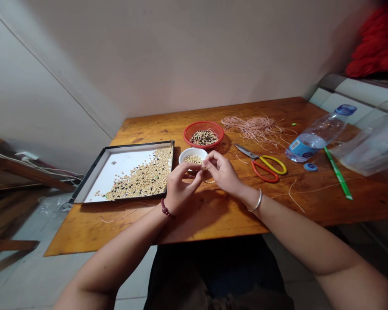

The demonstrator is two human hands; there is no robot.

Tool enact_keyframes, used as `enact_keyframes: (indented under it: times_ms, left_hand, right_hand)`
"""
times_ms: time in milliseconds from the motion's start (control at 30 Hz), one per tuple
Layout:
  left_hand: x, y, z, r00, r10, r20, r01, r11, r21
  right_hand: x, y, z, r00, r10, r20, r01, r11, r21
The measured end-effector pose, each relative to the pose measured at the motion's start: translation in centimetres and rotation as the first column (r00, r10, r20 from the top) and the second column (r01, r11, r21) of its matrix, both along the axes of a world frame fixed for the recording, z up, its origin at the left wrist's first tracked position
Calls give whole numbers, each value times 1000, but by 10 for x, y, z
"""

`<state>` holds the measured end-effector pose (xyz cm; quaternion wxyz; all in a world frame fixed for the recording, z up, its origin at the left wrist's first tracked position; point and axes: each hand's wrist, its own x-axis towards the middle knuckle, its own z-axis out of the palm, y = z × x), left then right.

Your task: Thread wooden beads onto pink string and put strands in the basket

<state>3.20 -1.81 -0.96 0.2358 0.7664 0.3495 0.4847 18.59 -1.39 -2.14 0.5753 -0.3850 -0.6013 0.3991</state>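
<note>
Both hands meet over the front edge of a small white bowl (182,157) of pale beads (192,159). My left hand (181,183) is closed in a pinch, thumb against fingers, and my right hand (222,172) pinches at the same spot. A short string of pale beads (209,181) hangs just below the fingertips, apparently held between them; its upper end is hidden. To the left, a black-rimmed tray (124,157) holds pale and dark beads. A red plastic basket (220,137) with mixed beads stands behind the bowl.
Scissors (264,168) with red and yellow handles lie right of my hands. Behind them spreads a tangle of pink cord (255,128). Farther right are a water bottle (317,137), its blue cap (310,166), a green strip (339,174) and a clear plastic container (371,142).
</note>
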Motion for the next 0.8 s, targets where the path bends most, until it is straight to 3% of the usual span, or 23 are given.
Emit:
enact_keyframes:
  times_ms: [800]
  left_hand:
    - [1, -1, -2, 998, 44, 50, -40, 995, -93]
  right_hand:
    - [1, 0, -2, 999, -45, 26, 44, 998, 34]
